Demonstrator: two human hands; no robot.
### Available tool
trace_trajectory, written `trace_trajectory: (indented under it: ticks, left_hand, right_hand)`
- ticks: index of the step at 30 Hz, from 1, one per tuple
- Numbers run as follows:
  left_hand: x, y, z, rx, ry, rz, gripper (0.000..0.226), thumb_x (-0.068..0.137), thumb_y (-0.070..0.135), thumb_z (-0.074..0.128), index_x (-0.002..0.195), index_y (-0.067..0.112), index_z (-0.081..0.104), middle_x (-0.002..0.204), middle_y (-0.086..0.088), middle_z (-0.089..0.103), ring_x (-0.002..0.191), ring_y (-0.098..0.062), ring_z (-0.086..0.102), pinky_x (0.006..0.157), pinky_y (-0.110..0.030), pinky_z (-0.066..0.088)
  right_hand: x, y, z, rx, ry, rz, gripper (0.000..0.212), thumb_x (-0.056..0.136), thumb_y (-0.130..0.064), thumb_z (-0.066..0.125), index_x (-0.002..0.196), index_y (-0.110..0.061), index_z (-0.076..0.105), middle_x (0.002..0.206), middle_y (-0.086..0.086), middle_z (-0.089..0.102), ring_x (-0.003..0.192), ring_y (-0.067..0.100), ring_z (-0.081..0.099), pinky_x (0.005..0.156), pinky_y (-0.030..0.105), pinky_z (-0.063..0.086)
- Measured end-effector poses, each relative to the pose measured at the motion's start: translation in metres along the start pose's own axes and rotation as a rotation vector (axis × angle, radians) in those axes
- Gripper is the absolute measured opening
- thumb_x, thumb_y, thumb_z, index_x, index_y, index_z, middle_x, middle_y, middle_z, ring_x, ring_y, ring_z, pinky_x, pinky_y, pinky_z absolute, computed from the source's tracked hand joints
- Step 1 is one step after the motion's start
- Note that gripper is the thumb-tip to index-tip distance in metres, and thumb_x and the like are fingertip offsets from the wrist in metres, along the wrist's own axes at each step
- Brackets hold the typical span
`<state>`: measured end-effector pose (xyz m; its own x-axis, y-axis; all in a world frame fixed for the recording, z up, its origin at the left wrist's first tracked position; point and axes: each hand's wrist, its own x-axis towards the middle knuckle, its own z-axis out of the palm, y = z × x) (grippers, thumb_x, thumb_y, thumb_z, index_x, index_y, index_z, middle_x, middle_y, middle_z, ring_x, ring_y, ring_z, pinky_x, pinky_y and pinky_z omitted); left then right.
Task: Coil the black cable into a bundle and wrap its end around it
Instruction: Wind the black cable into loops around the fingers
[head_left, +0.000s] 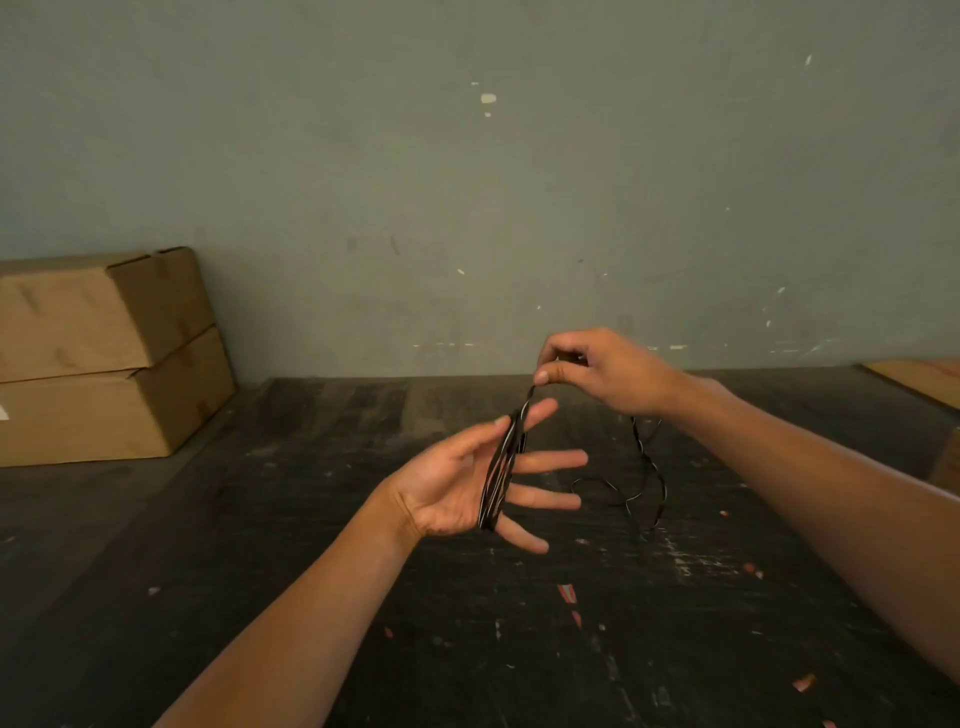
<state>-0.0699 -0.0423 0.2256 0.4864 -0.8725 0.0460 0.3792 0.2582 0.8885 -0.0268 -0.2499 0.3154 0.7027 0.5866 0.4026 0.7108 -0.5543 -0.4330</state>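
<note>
Near the centre of the frame, the person's left hand is held palm up with its fingers spread apart and pointing toward the right of the picture. Several turns of the thin black cable with a pale stripe are wound around those fingers, forming a narrow bundle that runs from the forefinger at the top down to the little finger at the bottom. The left hand does not clamp the bundle; the loops simply sit around the splayed fingers. Just above and to the right, the right hand has its thumb and forefinger pinched together on the cable, holding a short, taut length that rises from the top of the bundle to the fingertips. Past the pinch the cable drops below the right wrist and trails in loose, twisting curves at right of centre, over the dark, scuffed wooden surface; whether the slack touches the wood is hard to tell. Small reddish scraps dot the surface in the lower right of the frame. At the left edge, two brown cardboard boxes are stacked one on the other, against a grey-green wall.
</note>
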Motion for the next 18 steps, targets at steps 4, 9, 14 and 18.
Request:
trace_trajectory:
  ticks: [4, 9, 14, 18]
  left_hand:
    - [0.000, 0.007, 0.008, -0.026, -0.060, 0.070, 0.051, 0.099, 0.044, 0.048, 0.148, 0.042, 0.038, 0.159, -0.016, 0.032, 0.143, -0.052, 0.019, 0.098, -0.074, 0.028]
    - [0.003, 0.016, 0.011, -0.008, -0.038, 0.119, 0.048, 0.100, 0.043, 0.042, 0.148, 0.043, 0.038, 0.161, -0.017, 0.026, 0.143, -0.052, 0.020, 0.096, -0.074, 0.028]
    - [0.009, 0.012, 0.008, -0.053, 0.004, 0.153, 0.047, 0.100, 0.043, 0.035, 0.147, 0.041, 0.040, 0.160, -0.018, 0.027, 0.141, -0.053, 0.024, 0.096, -0.075, 0.028]
    - [0.013, 0.010, 0.002, -0.049, 0.045, 0.155, 0.047, 0.099, 0.043, 0.039, 0.146, 0.041, 0.042, 0.158, -0.016, 0.031, 0.141, -0.051, 0.027, 0.095, -0.074, 0.029]
  right_hand:
    - [-0.017, 0.025, 0.031, 0.101, 0.022, 0.089, 0.017, 0.099, -0.013, 0.051, 0.094, -0.004, 0.064, 0.088, 0.009, 0.067, 0.086, 0.022, 0.063, 0.084, 0.044, 0.051]
    - [-0.053, 0.040, 0.093, 0.157, -0.091, 0.225, 0.032, 0.096, 0.007, 0.043, 0.121, 0.001, 0.062, 0.122, 0.023, 0.063, 0.114, 0.034, 0.057, 0.100, 0.035, 0.045]
    - [-0.081, 0.022, 0.141, 0.217, -0.199, 0.175, 0.030, 0.104, -0.025, 0.037, 0.114, -0.012, 0.062, 0.097, 0.009, 0.063, 0.083, 0.005, 0.054, 0.083, 0.037, 0.049]
    - [-0.093, 0.001, 0.148, 0.196, -0.295, 0.112, 0.025, 0.101, -0.043, 0.034, 0.099, -0.034, 0.056, 0.079, -0.007, 0.056, 0.072, 0.008, 0.055, 0.071, 0.038, 0.051]
